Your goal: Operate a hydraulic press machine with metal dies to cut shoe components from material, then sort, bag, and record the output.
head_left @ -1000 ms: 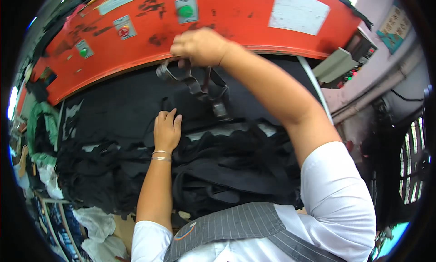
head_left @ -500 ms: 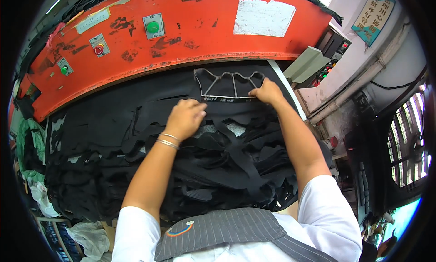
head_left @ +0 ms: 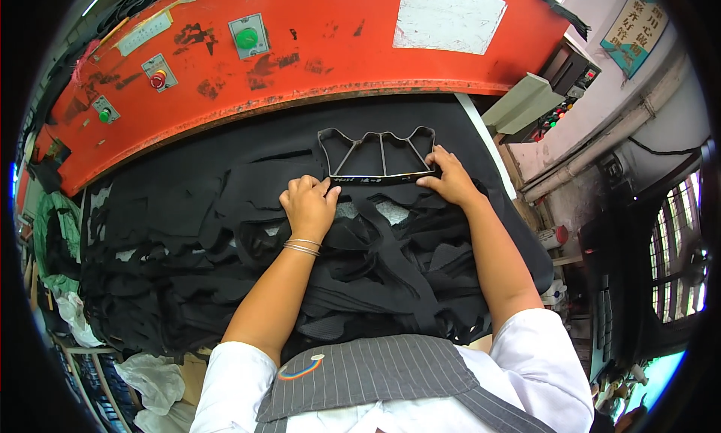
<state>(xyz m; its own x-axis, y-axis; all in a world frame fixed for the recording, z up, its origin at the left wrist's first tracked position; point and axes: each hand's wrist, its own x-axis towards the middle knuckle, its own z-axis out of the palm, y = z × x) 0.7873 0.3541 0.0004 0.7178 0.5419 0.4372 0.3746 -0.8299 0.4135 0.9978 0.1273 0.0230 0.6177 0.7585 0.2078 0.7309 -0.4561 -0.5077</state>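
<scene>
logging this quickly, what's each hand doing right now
Left hand: half curled at the near left corner of the metal frame; grip cannot be told.
Right hand: closed on the frame's right end.

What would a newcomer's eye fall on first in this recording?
Probably the broad red-orange machine panel spanning the top, with a green button left of centre. Next, the metal frame with a wavy far edge, lying on black sheet material, the left hand at its near-left corner and the right hand at its right end.
</scene>
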